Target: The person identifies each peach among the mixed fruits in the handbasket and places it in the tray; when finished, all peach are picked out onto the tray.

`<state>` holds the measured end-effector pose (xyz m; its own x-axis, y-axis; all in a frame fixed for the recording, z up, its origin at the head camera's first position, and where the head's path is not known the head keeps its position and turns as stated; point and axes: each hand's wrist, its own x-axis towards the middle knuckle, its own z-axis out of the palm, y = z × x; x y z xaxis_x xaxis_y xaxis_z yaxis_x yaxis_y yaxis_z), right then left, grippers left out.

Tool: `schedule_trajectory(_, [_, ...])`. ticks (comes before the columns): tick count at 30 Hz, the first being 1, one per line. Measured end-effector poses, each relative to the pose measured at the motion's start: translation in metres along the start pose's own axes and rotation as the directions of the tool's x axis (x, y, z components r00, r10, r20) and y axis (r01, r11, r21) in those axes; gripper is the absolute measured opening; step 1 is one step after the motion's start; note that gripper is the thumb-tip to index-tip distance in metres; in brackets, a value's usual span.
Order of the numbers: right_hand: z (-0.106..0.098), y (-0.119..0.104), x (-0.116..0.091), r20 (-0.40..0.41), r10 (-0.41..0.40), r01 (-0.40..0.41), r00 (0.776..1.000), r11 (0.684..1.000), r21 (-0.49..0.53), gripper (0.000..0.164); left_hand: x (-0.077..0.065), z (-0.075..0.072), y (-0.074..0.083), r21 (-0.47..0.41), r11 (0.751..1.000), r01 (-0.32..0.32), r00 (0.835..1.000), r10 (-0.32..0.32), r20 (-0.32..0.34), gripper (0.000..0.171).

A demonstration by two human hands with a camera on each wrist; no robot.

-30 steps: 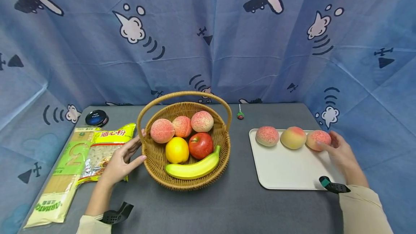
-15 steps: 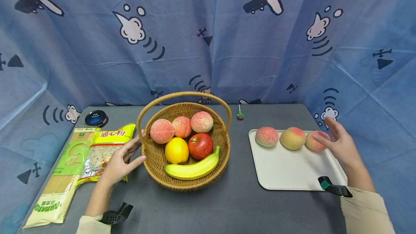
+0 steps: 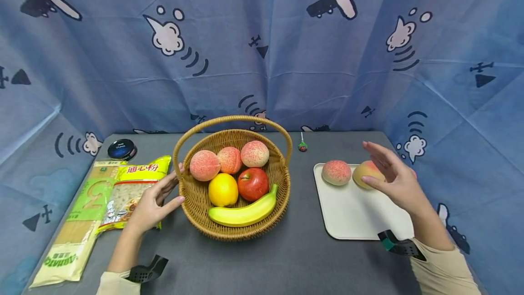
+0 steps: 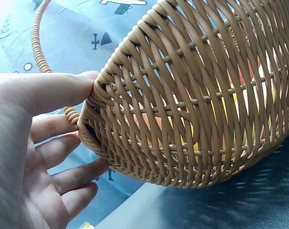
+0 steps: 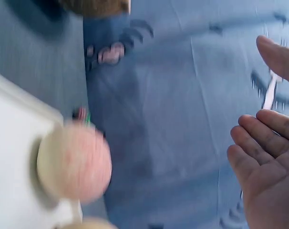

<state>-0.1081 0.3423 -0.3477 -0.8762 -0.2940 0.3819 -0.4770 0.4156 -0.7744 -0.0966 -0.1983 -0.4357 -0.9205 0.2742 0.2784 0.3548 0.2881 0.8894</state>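
Note:
A round wicker basket (image 3: pixel 235 236) holds several peaches, an apple (image 3: pixel 253 183), a yellow round fruit (image 3: pixel 223 189) and a banana (image 3: pixel 244 213). My left hand (image 3: pixel 152 204) rests against its left side; in the left wrist view the thumb (image 4: pixel 63 90) touches the rim and the relaxed fingers lie near the handle's base. On the right, my right hand (image 3: pixel 395 181) hovers with spread fingers over the white tray (image 3: pixel 364 222), holding nothing. A pink peach (image 3: pixel 336 172) sits at the tray's left. A yellowish peach (image 3: pixel 364 174) is partly covered by the hand, and a third is almost hidden behind it.
Left of the basket lie a yellow pasta bag (image 3: pixel 135 195), a long noodle pack (image 3: pixel 78 226) and a dark round tuna can (image 3: pixel 122 149). A lollipop (image 3: pixel 302 144) lies behind, between basket and tray. A blue patterned curtain (image 3: pixel 262 49) closes off the back.
My right hand has come away from the rightmost peach on the tray, rising and moving left over the middle peach. The left hand and the basket have stayed put.

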Motion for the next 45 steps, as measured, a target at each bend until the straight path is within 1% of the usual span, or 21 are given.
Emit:
schedule_trajectory(3, [0.017,-0.015,0.009,0.072,-0.063,0.059,0.995,0.996,0.059,0.076,0.000,0.000,0.000,0.004,1.000,0.002,1.000,-0.002,-0.001,0.063])
schedule_trajectory(5, [0.028,-0.025,0.015,0.122,-0.091,0.082,0.988,0.994,0.071,0.077,0.000,0.000,0.000,0.011,1.000,0.011,1.000,-0.011,-0.001,0.063])
schedule_trajectory(9, [0.053,-0.044,0.028,0.225,-0.104,0.088,0.969,0.993,0.080,0.078,-0.001,0.001,0.000,0.022,0.999,0.030,1.000,-0.030,-0.002,0.063])
schedule_trajectory(13, [0.077,-0.062,0.043,0.317,-0.121,0.093,0.941,0.991,0.099,0.076,-0.001,0.001,0.000,0.019,0.999,0.027,1.000,-0.027,-0.004,0.063])
schedule_trajectory(16, [0.096,-0.072,0.056,0.375,-0.140,0.112,0.917,0.989,0.096,0.075,-0.001,0.001,-0.001,0.017,1.000,0.020,1.000,-0.020,-0.005,0.063])
schedule_trajectory(21, [0.127,-0.085,0.081,0.446,-0.182,0.177,0.876,0.983,0.053,0.076,-0.002,0.001,-0.001,0.015,1.000,0.018,1.000,-0.018,-0.004,0.063])
schedule_trajectory(26, [0.157,-0.095,0.110,0.517,-0.188,0.208,0.835,0.978,0.020,0.072,-0.001,0.001,-0.001,0.003,1.000,0.007,1.000,-0.007,-0.005,0.063])
schedule_trajectory(31, [0.185,-0.097,0.140,0.578,-0.163,0.178,0.799,0.983,0.032,0.069,0.000,0.000,-0.001,-0.007,1.000,-0.008,1.000,0.008,-0.007,0.062])
schedule_trajectory(35, [0.205,-0.091,0.159,0.617,-0.095,0.084,0.781,0.995,0.047,0.068,0.000,0.000,-0.001,0.005,1.000,0.000,1.000,0.000,-0.005,0.062])
schedule_trajectory(39, [0.222,-0.079,0.172,0.642,-0.026,-0.024,0.767,0.997,0.069,0.068,0.000,0.000,-0.003,0.012,1.000,0.003,1.000,-0.003,-0.001,0.063])
schedule_trajectory(41, [0.231,-0.073,0.176,0.653,0.003,-0.063,0.758,0.996,0.069,0.068,0.000,0.000,-0.003,0.011,1.000,0.001,1.000,-0.001,0.000,0.063])
schedule_trajectory(43, [0.239,-0.069,0.180,0.669,0.016,-0.098,0.743,0.992,0.085,0.068,0.000,0.000,-0.003,0.008,1.000,0.000,1.000,0.000,-0.002,0.062])
schedule_trajectory(45, [0.247,-0.065,0.182,0.683,0.023,-0.116,0.730,0.989,0.091,0.068,0.000,0.000,-0.003,0.007,1.000,-0.003,1.000,0.003,-0.003,0.062])
